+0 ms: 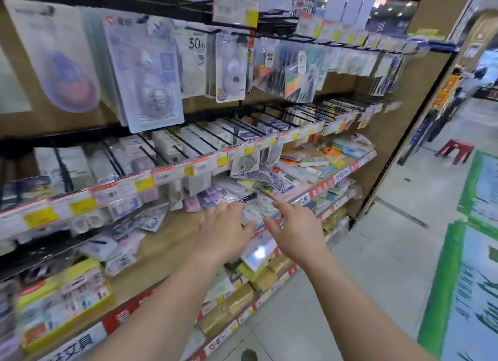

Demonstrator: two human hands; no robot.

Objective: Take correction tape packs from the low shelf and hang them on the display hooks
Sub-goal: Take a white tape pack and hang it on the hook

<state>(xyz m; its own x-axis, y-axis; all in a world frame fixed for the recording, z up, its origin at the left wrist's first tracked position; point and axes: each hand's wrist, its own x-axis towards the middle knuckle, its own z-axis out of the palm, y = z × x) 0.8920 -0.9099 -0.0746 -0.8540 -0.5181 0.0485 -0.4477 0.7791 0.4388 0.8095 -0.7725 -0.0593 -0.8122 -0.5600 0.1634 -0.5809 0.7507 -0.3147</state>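
Reaching over the low shelf (172, 242), the left hand (225, 230) and right hand (295, 227) flank a clear correction tape pack (254, 212) lying there, fingers spread, holding nothing; display hooks (269, 34) hang above.

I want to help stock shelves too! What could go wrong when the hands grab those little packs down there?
1. The loose packs lie heaped near the low shelf front edge, so the left hand and right hand reaching in might knock some onto the floor.
2. The price-tag rail juts out just above; lifting a pack could bump it.
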